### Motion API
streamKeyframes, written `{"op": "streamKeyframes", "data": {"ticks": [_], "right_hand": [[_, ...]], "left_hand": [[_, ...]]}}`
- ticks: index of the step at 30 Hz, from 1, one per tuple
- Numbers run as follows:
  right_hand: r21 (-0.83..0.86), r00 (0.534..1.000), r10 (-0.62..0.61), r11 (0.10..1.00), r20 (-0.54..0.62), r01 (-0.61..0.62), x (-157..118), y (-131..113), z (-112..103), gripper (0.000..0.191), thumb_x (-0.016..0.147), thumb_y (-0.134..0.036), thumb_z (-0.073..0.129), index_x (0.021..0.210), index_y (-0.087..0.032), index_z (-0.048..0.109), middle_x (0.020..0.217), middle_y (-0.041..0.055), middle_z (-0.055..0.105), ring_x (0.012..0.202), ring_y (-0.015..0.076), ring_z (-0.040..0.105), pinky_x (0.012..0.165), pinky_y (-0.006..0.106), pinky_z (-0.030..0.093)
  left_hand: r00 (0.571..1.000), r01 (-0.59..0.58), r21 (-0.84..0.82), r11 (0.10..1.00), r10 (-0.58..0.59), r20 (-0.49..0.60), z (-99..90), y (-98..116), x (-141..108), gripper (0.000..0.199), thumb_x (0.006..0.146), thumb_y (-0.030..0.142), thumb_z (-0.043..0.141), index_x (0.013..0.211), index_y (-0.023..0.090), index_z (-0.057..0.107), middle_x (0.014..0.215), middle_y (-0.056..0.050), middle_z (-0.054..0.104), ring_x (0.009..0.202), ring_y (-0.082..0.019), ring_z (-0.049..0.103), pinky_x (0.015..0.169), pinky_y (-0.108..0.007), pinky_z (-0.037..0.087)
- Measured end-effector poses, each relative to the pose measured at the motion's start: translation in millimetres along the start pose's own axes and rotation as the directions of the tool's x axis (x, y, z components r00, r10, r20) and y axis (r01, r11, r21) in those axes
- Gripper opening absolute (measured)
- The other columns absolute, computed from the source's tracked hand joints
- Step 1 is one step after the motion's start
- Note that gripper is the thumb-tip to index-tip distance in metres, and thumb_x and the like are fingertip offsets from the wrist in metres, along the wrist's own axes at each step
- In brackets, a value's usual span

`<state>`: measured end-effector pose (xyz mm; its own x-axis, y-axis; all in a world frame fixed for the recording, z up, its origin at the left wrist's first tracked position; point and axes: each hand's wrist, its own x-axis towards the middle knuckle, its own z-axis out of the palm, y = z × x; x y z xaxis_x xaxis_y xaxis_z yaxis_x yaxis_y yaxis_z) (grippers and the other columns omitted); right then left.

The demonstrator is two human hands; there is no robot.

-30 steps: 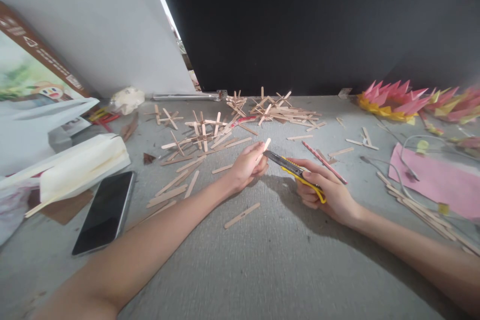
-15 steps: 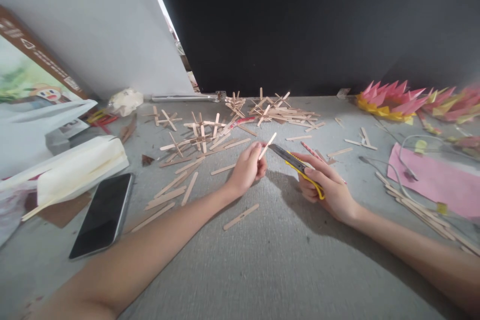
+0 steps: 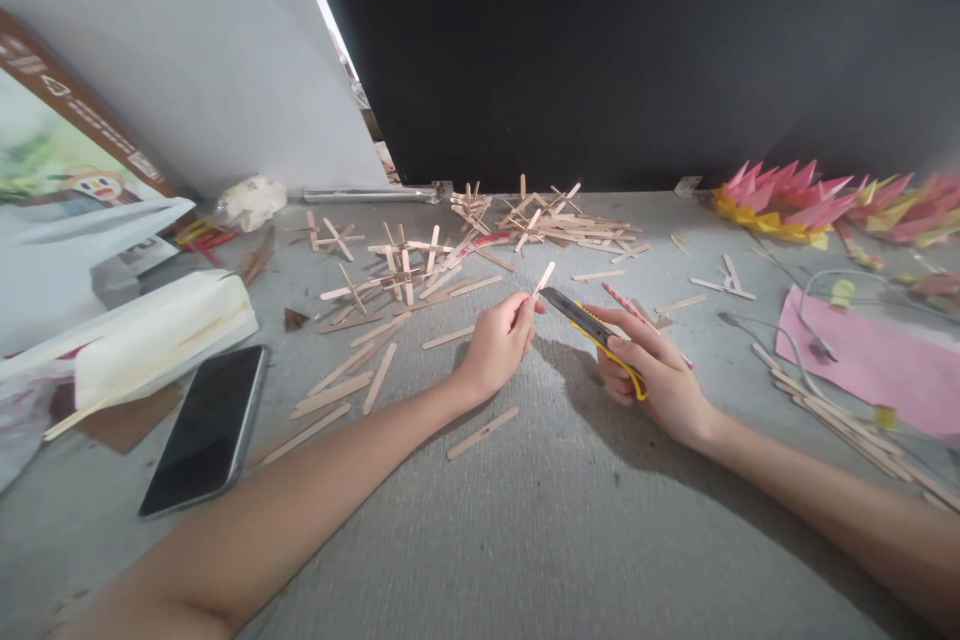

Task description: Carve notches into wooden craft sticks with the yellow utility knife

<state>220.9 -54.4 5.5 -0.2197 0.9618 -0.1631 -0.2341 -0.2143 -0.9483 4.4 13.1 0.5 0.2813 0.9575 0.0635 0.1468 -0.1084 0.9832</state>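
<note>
Between its thumb and fingers my left hand [image 3: 501,344] pinches a wooden popsicle stick [image 3: 545,278], whose upper end points up and away. My right hand [image 3: 651,368] is wrapped round the yellow handle of a utility knife [image 3: 596,328]. The knife's dark tip sits right beside the held stick; whether they touch I cannot tell. Below my left hand a single popsicle stick with a small slot [image 3: 482,433] lies flat on the grey table [image 3: 540,540]. A red-and-white striped stick [image 3: 621,301] lies behind my right hand, partly hidden by it.
Loose and crossed popsicle sticks [image 3: 405,265] spread across the back and left. At the left lie a smartphone [image 3: 206,430] and a white paper packet [image 3: 169,325]. Pink-and-yellow folded paper [image 3: 784,205], a pink sheet [image 3: 870,360], a cable [image 3: 808,305] and more sticks [image 3: 832,415] occupy the right.
My left hand has turned, and its thumb now lies along the stick. Less of the stick shows above the fingers. The right hand and the knife have hardly moved.
</note>
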Motion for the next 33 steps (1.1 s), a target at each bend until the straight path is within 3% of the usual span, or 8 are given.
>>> {"op": "streamKeyframes", "data": {"ticks": [8, 14, 22, 33], "right_hand": [[0.034, 1.0, 0.005, 0.999, 0.022, -0.005, -0.7, 3.4, -2.3, 0.058, 0.1, -0.043, 0.064, 0.152, -0.023, 0.049, 0.067, -0.0079, 0.038, 0.055, 0.0114, 0.031, 0.049, 0.025, 0.025], [0.099, 0.999, 0.047, 0.994, 0.012, -0.048, -3.1, -4.0, 4.2, 0.056, 0.098, -0.041, 0.066, 0.149, -0.024, 0.051, 0.066, -0.0075, 0.038, 0.055, 0.0117, 0.029, 0.049, 0.024, 0.022], [0.25, 0.99, 0.143, 0.958, 0.022, -0.144, -7.4, -11.3, 10.5, 0.046, 0.099, -0.036, 0.064, 0.143, -0.027, 0.054, 0.068, -0.0077, 0.036, 0.054, 0.0097, 0.024, 0.049, 0.022, 0.02], [0.379, 0.979, 0.19, 0.903, 0.073, -0.204, -5.4, -11.6, 7.7, 0.041, 0.097, -0.033, 0.066, 0.136, -0.023, 0.059, 0.066, -0.0079, 0.035, 0.054, 0.0093, 0.017, 0.044, 0.019, 0.017]], "left_hand": [[0.997, 0.049, -0.199, 0.979, -0.036, 0.067, -1.1, -4.8, 4.3, 0.039, 0.101, 0.057, 0.057, 0.089, 0.021, 0.056, 0.051, 0.011, 0.031, 0.042, -0.008, 0.028, 0.043, -0.02, 0.022], [0.994, 0.069, -0.278, 0.958, -0.044, 0.097, -2.5, -3.4, 5.6, 0.039, 0.1, 0.056, 0.061, 0.087, 0.02, 0.056, 0.054, 0.01, 0.034, 0.042, -0.006, 0.027, 0.043, -0.019, 0.022], [0.994, 0.071, -0.315, 0.946, -0.041, 0.099, -1.3, -6.3, 5.9, 0.039, 0.1, 0.056, 0.061, 0.089, 0.02, 0.057, 0.054, 0.011, 0.034, 0.043, -0.006, 0.026, 0.043, -0.018, 0.022], [0.993, 0.078, -0.313, 0.946, -0.047, 0.105, -2.0, -2.0, 3.8, 0.037, 0.102, 0.055, 0.06, 0.089, 0.02, 0.057, 0.055, 0.01, 0.035, 0.043, -0.006, 0.028, 0.043, -0.019, 0.022]]}}
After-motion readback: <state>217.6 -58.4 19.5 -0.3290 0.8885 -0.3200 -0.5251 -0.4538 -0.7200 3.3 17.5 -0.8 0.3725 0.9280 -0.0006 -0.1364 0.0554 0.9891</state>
